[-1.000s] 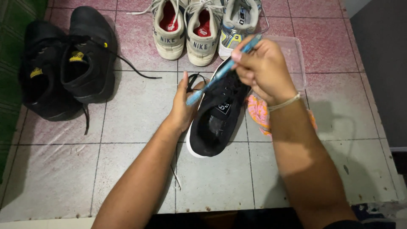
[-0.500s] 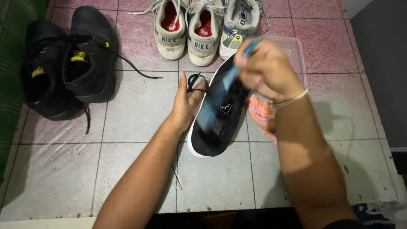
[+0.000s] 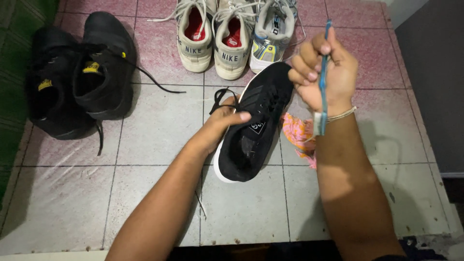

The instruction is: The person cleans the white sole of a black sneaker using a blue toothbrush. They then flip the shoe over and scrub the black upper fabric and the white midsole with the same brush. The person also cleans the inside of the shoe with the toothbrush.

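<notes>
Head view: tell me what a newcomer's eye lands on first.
A black sneaker with a white sole lies mid-floor, steadied by the left hand. Above it the right hand grips a blue toothbrush upright. A pair of black shoes sits far left; pale sneakers line the top.

Tiled floor, grey tiles near, pink speckled tiles far. Far left: two black shoes side by side, laces trailing onto the tiles. Far middle: a row of three, two cream sneakers and one grey sneaker. Centre: black sneaker with white sole. Just right of it, orange-pink cloth lying crumpled.
</notes>
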